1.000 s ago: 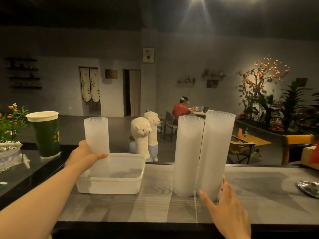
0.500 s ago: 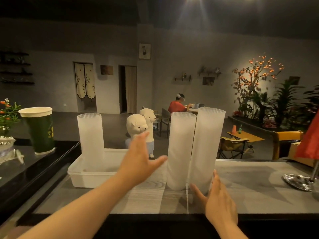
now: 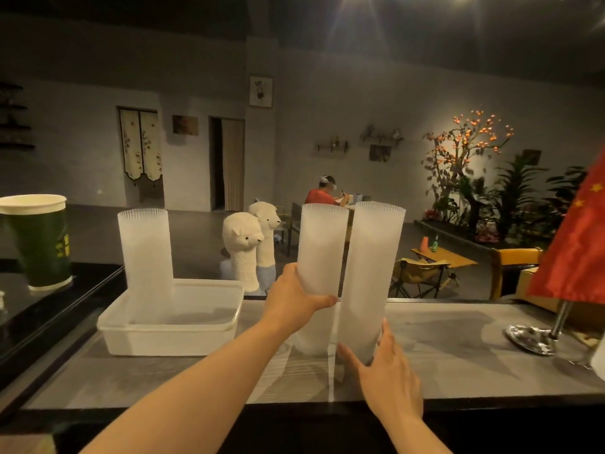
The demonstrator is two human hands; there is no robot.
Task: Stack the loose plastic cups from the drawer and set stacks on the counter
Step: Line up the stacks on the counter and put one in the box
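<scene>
**Two hands on twin cup stacks**

Nearest, right hand (image 3: 389,371) at the base of the right tall frosted translucent plastic cup stack (image 3: 370,280), fingers (image 3: 383,332) straight against it, thumb on the other side. Just left, left hand (image 3: 291,303) with fingers wrapped around the middle tall frosted cup stack (image 3: 322,247). Both upright and touching on the grey wood-grain desk (image 3: 458,355). Farther left, third frosted cup stack (image 3: 145,257) upright inside a white rectangular plastic tub (image 3: 170,335). Behind, two white alpaca figurines (image 3: 248,247).
</scene>
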